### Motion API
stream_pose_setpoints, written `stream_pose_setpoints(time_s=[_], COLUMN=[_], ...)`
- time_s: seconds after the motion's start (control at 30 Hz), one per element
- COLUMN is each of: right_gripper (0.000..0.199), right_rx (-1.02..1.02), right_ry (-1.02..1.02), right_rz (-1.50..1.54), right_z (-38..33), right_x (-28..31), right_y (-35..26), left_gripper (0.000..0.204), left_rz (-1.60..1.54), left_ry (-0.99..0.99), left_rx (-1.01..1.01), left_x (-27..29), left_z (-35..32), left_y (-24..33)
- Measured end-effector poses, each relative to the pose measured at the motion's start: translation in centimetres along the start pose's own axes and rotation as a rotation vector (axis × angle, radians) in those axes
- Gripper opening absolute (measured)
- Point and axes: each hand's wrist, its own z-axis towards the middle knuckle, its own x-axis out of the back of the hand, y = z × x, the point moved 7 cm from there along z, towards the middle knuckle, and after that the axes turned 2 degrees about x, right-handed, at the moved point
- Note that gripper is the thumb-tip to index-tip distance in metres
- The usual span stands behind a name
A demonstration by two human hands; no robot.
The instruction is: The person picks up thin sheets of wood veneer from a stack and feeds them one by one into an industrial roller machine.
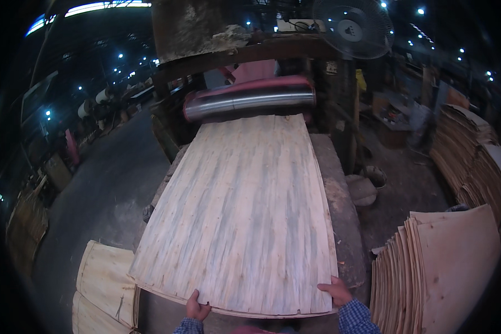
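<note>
A large pale wood veneer sheet (236, 206) with greyish streaks lies lengthwise before me, its far end close to the shiny metal roller (250, 102) of a machine. More sheet edges show beneath it along the near side. My left hand (197, 307) is closed on the near edge, left of the middle, thumb above and fingers hidden underneath. At the near right corner, my right hand (337, 290) grips the side edge, its thumb on top. Blue checked sleeves cover both wrists.
Upright veneer sheets (437, 267) stand at the right, with a taller stack (465, 150) behind them. Other veneer (103, 284) sits at the lower left. A worn machine table (345, 234) extends under the sheet. A fan (350, 29) hangs at upper right, and a bucket (376, 176) stands on the floor.
</note>
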Motion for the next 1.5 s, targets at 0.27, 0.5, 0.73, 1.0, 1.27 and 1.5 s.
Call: stream_pose_setpoints(time_s=[0.27, 0.5, 0.73, 1.0, 1.27, 1.5], right_gripper=[0.046, 0.044, 0.05, 0.05, 0.044, 0.037], right_rx=[0.055, 0.304, 0.402, 0.546, 0.279, 0.246], right_ry=[-0.012, -0.04, 0.05, 0.659, 0.693, 0.42], right_rz=[0.051, 0.048, 0.635, -1.293, -1.271, -0.585], right_z=[-4.4, -2.6, 5.4, -4.9, -6.0, -4.1], right_x=[-1.8, -5.1, -6.8, -6.3, -4.0, 0.2], right_y=[-6.7, -19.2, -17.3, -5.0, -7.8, -11.3], left_gripper=[0.051, 0.042, 0.031, 0.024, 0.027, 0.048], left_rz=[0.202, 0.24, -0.018, 0.163, 0.561, 0.255], left_ry=[0.119, -0.124, -0.099, 0.009, 0.029, -0.054], left_rx=[-0.112, -0.276, -0.194, -0.07, 0.084, 0.121], left_x=[-0.6, -16.1, -21.9, -24.4, -20.5, -10.5], left_z=[-3.7, -3.8, 16.8, 36.5, 25.1, 0.6], left_y=[2.0, 7.5, 9.0, 6.3, 2.3, 3.2])
